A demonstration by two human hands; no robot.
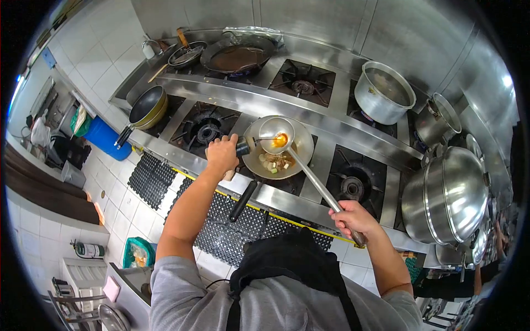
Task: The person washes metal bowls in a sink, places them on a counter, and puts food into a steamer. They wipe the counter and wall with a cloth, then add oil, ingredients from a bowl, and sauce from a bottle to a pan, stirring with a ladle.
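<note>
My left hand (222,154) is closed round a dark bottle (243,147), tipped sideways with its mouth toward the ladle. A thin stream runs from the bottle into the bowl of the ladle (314,179), where a little orange-brown liquid sits. My right hand (355,219) grips the ladle's long metal handle near its end. Under the ladle's bowl, a frying pan (255,166) stands on a front burner, its black handle toward me. Pale pieces, a green bit and brownish food (277,164) lie in the pan, partly hidden by the ladle.
A large pot (385,94) of liquid stands on the back right burner. Stacked steel steamers (447,193) crowd the right end. A yellowish pan (149,107) sits at the left, and a wide dark pan (237,55) behind. Black rubber mats (218,231) cover the floor.
</note>
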